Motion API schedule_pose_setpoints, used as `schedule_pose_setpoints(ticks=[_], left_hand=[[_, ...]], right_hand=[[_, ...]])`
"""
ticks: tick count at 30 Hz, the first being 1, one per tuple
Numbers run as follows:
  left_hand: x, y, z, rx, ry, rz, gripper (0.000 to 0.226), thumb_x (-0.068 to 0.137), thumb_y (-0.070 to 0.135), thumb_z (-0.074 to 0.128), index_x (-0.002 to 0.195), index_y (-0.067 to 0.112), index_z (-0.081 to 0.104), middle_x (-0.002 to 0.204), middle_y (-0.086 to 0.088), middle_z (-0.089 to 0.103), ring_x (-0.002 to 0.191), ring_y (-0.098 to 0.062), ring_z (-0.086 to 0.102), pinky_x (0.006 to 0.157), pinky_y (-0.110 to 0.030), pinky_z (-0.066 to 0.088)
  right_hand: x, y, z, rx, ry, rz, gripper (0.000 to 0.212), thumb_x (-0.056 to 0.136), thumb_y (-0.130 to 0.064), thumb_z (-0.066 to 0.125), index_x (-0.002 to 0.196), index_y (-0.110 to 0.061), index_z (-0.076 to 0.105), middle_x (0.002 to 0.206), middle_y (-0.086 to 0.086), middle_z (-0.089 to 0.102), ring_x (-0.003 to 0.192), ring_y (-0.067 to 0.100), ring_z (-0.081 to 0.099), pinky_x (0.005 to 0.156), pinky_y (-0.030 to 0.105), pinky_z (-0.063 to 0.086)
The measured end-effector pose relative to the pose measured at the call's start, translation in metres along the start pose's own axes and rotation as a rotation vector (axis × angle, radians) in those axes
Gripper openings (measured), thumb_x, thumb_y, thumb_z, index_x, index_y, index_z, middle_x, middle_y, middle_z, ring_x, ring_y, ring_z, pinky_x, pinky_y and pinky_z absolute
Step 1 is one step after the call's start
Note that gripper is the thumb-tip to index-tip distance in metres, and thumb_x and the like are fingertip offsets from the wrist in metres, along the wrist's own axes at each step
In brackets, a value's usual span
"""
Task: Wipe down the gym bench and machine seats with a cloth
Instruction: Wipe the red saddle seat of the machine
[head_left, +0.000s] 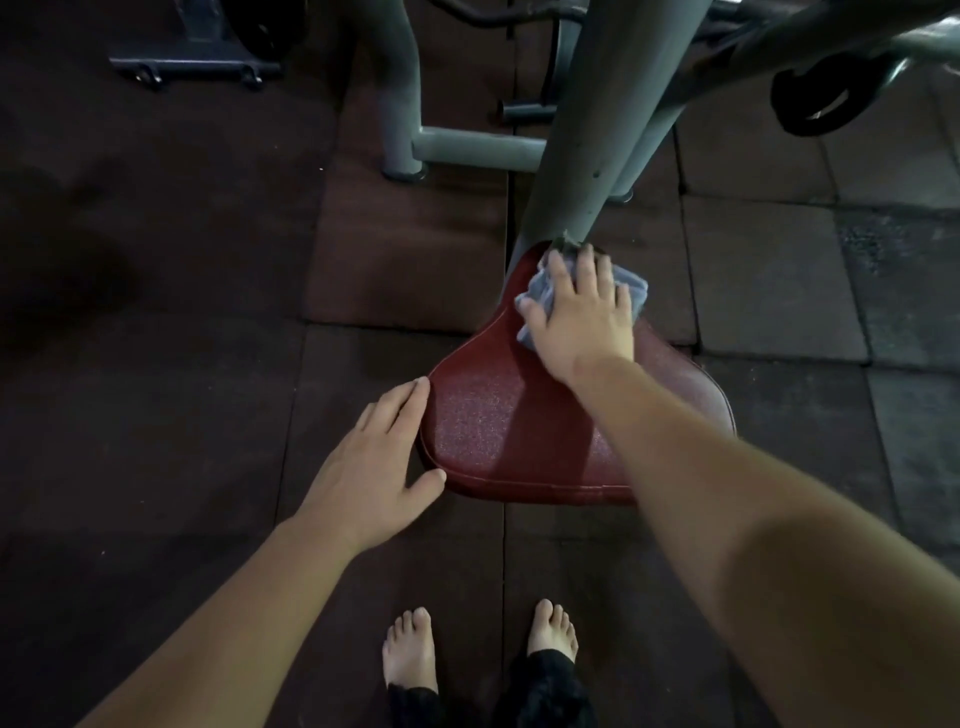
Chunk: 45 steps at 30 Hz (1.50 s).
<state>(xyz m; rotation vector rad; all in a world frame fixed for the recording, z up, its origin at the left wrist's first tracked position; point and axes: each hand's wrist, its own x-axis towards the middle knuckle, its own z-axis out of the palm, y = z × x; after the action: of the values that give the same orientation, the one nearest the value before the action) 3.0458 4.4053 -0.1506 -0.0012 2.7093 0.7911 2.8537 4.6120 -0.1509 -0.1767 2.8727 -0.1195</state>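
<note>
The red padded machine seat (493, 431) sits low over dark rubber floor tiles (156, 441), its narrow far end meeting a grey steel post (597, 130). At that far end lies the crumpled grey-blue cloth (638, 291), touching the base of the post. The right hand (582, 317) lies flat on top of the cloth, fingers spread and nearly straight, pressing it onto the seat rather than gripping it. The left hand (371, 467) holds nothing: its straight fingers rest along the seat's left edge and the thumb touches the near left corner. Two bare feet (410, 654) stand on the tiles just before the seat's near edge.
</note>
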Motion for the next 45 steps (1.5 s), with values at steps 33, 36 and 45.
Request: schedule_pose_setpoints(ticks=[33,36,45], left_hand=[[0.001,0.007,0.003,-0.035,0.0,-0.059,0.099,0.095,0.045,0.06,0.166,0.027,-0.006,0.171,0.011,0.002,0.156,-0.011,0.012,0.121,-0.038,0.036],[0.001,0.002,0.005,-0.026,0.008,-0.035,0.099,0.095,0.046,0.061,0.166,0.027,-0.005,0.171,0.012,0.003,0.156,-0.011,0.012,0.12,-0.037,0.035],[0.004,0.001,-0.001,-0.014,-0.048,-0.054,0.105,0.094,0.054,0.062,0.164,0.032,-0.013,0.171,0.012,0.002,0.156,-0.011,0.01,0.123,-0.038,0.032]], right_hand=[[-0.036,0.04,-0.005,0.003,-0.04,-0.19,0.088,0.096,-0.077,0.032,0.166,-0.029,0.009,0.174,0.002,-0.003,0.16,0.024,-0.004,0.129,0.047,0.005],[0.026,0.038,-0.017,0.144,-0.06,0.107,0.093,0.093,-0.077,0.036,0.166,-0.026,0.009,0.174,0.008,0.004,0.159,0.029,0.004,0.128,0.049,0.013],[-0.1,0.0,0.006,-0.009,-0.128,-0.382,0.071,0.104,-0.064,0.014,0.165,-0.03,-0.001,0.173,-0.004,-0.011,0.158,0.016,-0.017,0.129,0.049,0.004]])
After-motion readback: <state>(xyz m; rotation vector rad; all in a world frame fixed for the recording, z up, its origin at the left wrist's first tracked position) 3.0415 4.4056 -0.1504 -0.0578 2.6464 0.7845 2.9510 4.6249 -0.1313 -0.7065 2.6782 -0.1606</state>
